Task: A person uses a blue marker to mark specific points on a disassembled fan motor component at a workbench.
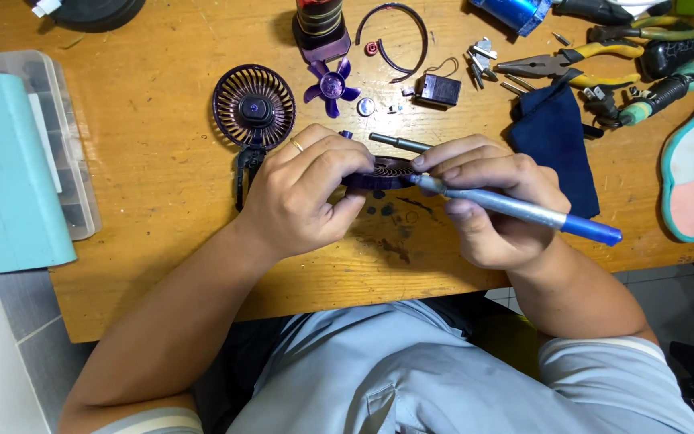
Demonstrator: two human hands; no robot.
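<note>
My left hand (307,189) grips a dark purple round fan grille (385,171) by its left edge, held just above the wooden table (162,185). A ring sits on one finger. My right hand (487,201) holds a blue-handled screwdriver (524,210), its tip laid against the grille's right edge. The fingers of both hands cover most of the grille.
Behind my hands lie a second purple grille with a stand (253,107), a purple fan blade (331,83), a purple ring (395,36), a small black box (437,90), a metal rod (399,143), pliers (572,66), a dark blue cloth (554,141). A clear parts box (66,137) sits left.
</note>
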